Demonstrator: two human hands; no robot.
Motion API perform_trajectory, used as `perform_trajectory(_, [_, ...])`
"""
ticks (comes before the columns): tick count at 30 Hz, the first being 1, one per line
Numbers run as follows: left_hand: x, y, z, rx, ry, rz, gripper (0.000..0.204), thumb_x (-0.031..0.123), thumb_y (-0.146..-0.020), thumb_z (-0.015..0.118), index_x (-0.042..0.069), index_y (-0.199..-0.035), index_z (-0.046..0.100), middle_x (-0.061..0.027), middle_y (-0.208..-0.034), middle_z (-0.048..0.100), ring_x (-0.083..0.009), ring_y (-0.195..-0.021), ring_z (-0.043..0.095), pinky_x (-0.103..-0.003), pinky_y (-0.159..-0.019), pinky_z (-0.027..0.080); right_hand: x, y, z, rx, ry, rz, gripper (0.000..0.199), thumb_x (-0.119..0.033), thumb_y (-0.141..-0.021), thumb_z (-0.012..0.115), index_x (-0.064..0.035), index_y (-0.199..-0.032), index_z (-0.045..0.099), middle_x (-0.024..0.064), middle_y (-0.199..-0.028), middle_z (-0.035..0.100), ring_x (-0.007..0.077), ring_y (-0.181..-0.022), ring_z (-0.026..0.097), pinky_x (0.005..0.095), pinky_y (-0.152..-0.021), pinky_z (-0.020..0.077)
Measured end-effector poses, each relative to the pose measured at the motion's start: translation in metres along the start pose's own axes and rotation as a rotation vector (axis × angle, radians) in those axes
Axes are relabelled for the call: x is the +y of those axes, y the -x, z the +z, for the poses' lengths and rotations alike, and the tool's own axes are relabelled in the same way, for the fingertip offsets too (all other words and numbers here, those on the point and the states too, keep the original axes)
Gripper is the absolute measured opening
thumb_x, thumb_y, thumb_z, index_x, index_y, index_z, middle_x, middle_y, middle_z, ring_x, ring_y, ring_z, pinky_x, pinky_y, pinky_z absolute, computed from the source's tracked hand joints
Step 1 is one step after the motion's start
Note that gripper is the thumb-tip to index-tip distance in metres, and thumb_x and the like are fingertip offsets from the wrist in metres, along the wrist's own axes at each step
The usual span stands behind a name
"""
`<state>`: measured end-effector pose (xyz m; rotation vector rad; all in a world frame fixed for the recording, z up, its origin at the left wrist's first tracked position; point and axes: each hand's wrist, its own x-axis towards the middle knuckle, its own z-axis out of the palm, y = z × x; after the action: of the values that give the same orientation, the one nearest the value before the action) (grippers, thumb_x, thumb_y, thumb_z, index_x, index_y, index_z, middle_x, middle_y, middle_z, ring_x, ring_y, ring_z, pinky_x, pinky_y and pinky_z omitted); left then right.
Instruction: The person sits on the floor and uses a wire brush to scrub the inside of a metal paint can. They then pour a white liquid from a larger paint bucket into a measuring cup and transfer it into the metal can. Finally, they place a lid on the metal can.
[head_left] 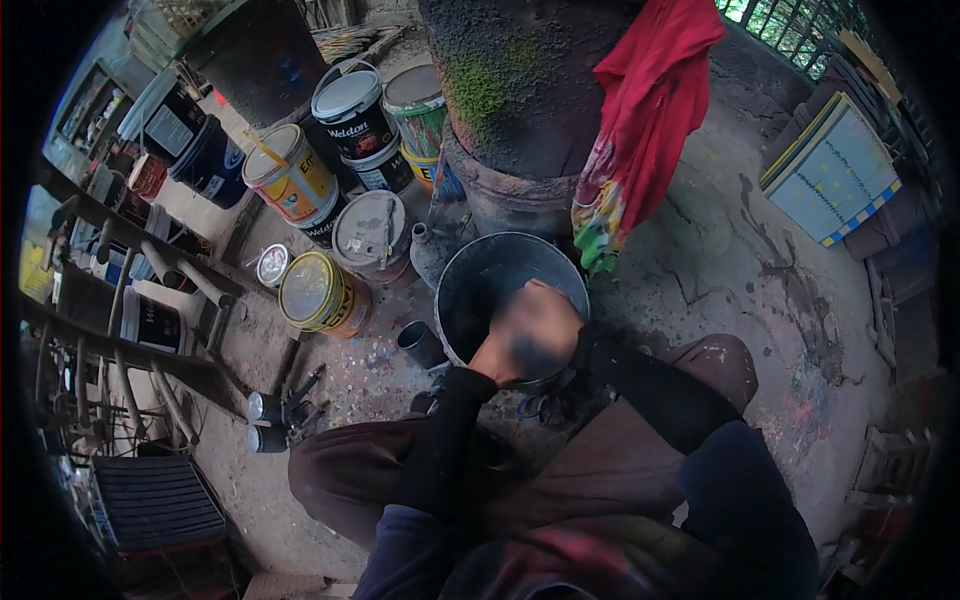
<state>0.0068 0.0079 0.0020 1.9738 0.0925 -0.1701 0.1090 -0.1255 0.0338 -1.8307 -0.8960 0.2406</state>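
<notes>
The two hands (535, 335) met in a blurred, dark-smeared knot at the near rim of a round dark metal bucket (480, 275). They were pressed so close together that left could not be told from right, and whether either was clamped on the rim or on something small could not be made out. Both forearms wore black sleeves, the left one (450, 430) rising from the lap and the right one (650, 385) coming in across the brown-trousered knee (715, 365).

The bucket stood on the cracked, paint-flecked concrete floor (740, 260) just in front of the crouched knees, its inner wall smooth and dull grey. Just beside its left side lay a short black cylinder (420, 343), tipped over with its open mouth showing. Further left stood a squat tin with a shiny yellow lid (312, 290), and behind that a tin with a stained grey lid (370, 228). More paint cans with white and orange bodies crowded behind them (290, 170). Beyond the bucket rose a rough, mossy, dark pillar (500, 80), with a red cloth (655, 90) draped down its right side. A wooden ladder (130, 350) lay along the far left.
</notes>
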Motion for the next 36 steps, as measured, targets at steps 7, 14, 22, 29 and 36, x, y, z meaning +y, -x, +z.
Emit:
perform_trajectory(7, [-0.021, -0.001, 0.008, 0.042, -0.064, 0.091, 0.073, 0.0, -0.063, 0.063, -0.001, -0.13, 0.035, -0.0254, -0.12, 0.05, -0.0402, -0.117, 0.049, -0.039, -0.097, 0.041, -0.015, 0.009, -0.003, -0.047, 0.087, -0.122, 0.014, -0.009, -0.079, 0.063, -0.0008, -0.08, 0.052, 0.0145, -0.081, 0.05, 0.0354, -0.078, 0.055, 0.0403, -0.066, 0.0431])
perform_trajectory(14, [-0.021, 0.0, 0.009, 0.025, 0.051, 0.091, 0.085, 0.004, -0.066, 0.066, 0.003, -0.136, 0.019, -0.0238, -0.118, 0.048, -0.0382, -0.116, 0.05, -0.038, -0.093, 0.043, -0.02, 0.013, -0.002, -0.059, 0.07, -0.09, 0.012, -0.012, -0.079, 0.063, -0.0039, -0.081, 0.054, 0.0131, -0.085, 0.052, 0.0356, -0.083, 0.056, 0.0405, -0.068, 0.0449])
perform_trajectory(22, [-0.011, -0.001, 0.003, -0.005, 0.005, 0.028, 0.088, 0.005, -0.062, 0.073, 0.001, -0.133, 0.021, -0.0277, -0.12, 0.048, -0.0408, -0.114, 0.052, -0.04, -0.095, 0.042, -0.015, 0.008, -0.004, -0.067, 0.0, 0.04, 0.013, -0.01, -0.077, 0.065, -0.0029, -0.082, 0.056, 0.0128, -0.085, 0.053, 0.0345, -0.083, 0.057, 0.0397, -0.072, 0.0457])
perform_trajectory(29, [-0.015, -0.002, 0.006, 0.021, -0.011, 0.041, 0.083, 0.006, -0.062, 0.074, 0.002, -0.132, 0.029, -0.0262, -0.118, 0.053, -0.0404, -0.115, 0.052, -0.04, -0.094, 0.043, -0.013, 0.013, 0.0, -0.026, 0.105, -0.149, 0.014, -0.01, -0.077, 0.065, -0.0022, -0.082, 0.054, 0.0139, -0.084, 0.053, 0.0348, -0.084, 0.056, 0.0398, -0.072, 0.0456])
perform_trajectory(36, [-0.029, -0.001, 0.008, -0.001, -0.028, 0.064, 0.077, 0.003, -0.065, 0.066, 0.004, -0.133, 0.029, -0.0273, -0.116, 0.053, -0.0426, -0.112, 0.052, -0.04, -0.092, 0.043, -0.023, 0.02, 0.0, -0.041, 0.174, -0.249, 0.015, -0.012, -0.078, 0.064, -0.0021, -0.082, 0.053, 0.014, -0.084, 0.052, 0.0359, -0.083, 0.055, 0.0416, -0.07, 0.0451])
